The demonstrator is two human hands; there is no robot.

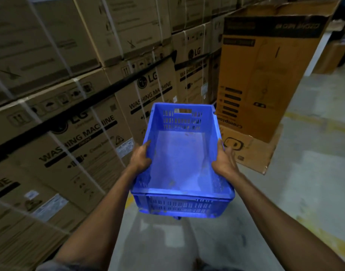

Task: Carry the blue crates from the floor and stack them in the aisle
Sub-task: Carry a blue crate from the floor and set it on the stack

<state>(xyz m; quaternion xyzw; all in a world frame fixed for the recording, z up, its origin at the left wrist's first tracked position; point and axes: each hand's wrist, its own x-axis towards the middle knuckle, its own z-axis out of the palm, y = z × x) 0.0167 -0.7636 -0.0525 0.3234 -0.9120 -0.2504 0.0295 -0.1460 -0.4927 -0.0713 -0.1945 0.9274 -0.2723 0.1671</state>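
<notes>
An empty blue crate (180,153) with slotted walls is held in the air in front of me, above the floor, its long axis pointing away. My left hand (141,158) grips its left rim, thumb inside the wall. My right hand (225,160) grips the right rim the same way. A handle slot shows in the far end wall. Only this one crate is in view.
A wall of stacked washing machine cartons (75,118) runs along the left. A tall orange open-topped carton (265,75) stands ahead on the right, on a flattened cardboard box (250,151). Grey concrete floor (304,173) with yellow line marks stretches to the right.
</notes>
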